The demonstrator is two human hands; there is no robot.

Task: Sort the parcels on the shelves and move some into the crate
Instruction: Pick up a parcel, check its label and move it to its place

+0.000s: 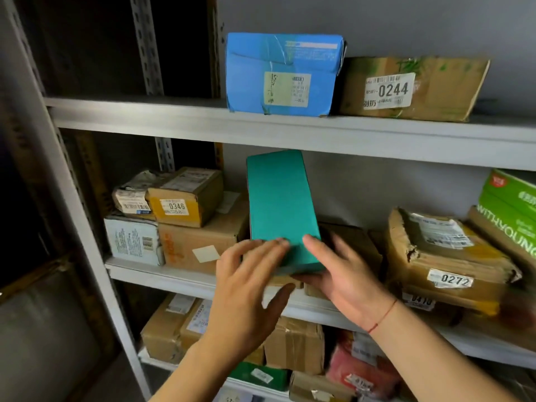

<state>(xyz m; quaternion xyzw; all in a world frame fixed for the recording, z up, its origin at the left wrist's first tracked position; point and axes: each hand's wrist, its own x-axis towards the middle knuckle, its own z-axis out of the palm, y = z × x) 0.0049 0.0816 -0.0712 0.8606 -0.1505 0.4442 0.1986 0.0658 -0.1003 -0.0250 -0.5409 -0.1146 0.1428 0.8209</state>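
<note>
Holding a teal box (282, 207) at the front of the middle shelf (174, 275), the right hand (338, 274) supports it from beneath and along its right edge, thumb lying on the teal face and fingers curled under the lower end. A red string circles the right wrist. The left hand (246, 288) has its fingers extended and resting flat on the box's lower left corner, thumb spread apart below; it presses rather than grips. The box stands tilted, upper end leaning back toward the wall.

Left of it on the same shelf, a parcel labelled 0346 (185, 197) sits atop a larger brown carton (200, 242), with a white printed box (133, 240) beside that. To the right lies a torn brown parcel labelled 0272 (446, 250), and a green box (513, 198) leans at the frame edge.

On the upper shelf (290, 130), a blue box (282, 74) stands touching a flattened brown parcel labelled 0244 (414, 88). More cartons (293, 343) crowd the lower shelf. No crate is identifiable in view.
</note>
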